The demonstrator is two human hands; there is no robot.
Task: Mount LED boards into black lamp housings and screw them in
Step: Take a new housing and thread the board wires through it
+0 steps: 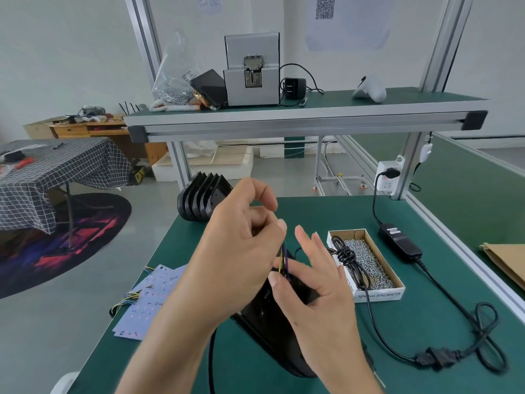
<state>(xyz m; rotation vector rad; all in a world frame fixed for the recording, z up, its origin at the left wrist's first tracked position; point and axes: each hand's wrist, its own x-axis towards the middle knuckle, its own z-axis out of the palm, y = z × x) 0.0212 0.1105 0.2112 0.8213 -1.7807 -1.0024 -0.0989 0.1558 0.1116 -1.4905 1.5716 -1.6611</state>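
A black lamp housing (272,336) is held tilted over the green table, partly hidden by both hands. Thin coloured wires (284,260) rise out of its top. My left hand (238,251) pinches the upper end of these wires with curled fingers. My right hand (312,297) grips the housing's top edge with thumb and fingers, right where the wires come out. Several LED boards (147,302) with coloured leads lie in a loose pile at the table's left edge. A stack of black housings (201,200) stands at the far left corner.
A cardboard box of screws (380,268) with a coiled black cable (348,255) on it sits to the right. A black power adapter (400,243) and its cord (454,356) trail along the right side. The upper shelf (306,120) carries a screw feeder (252,72).
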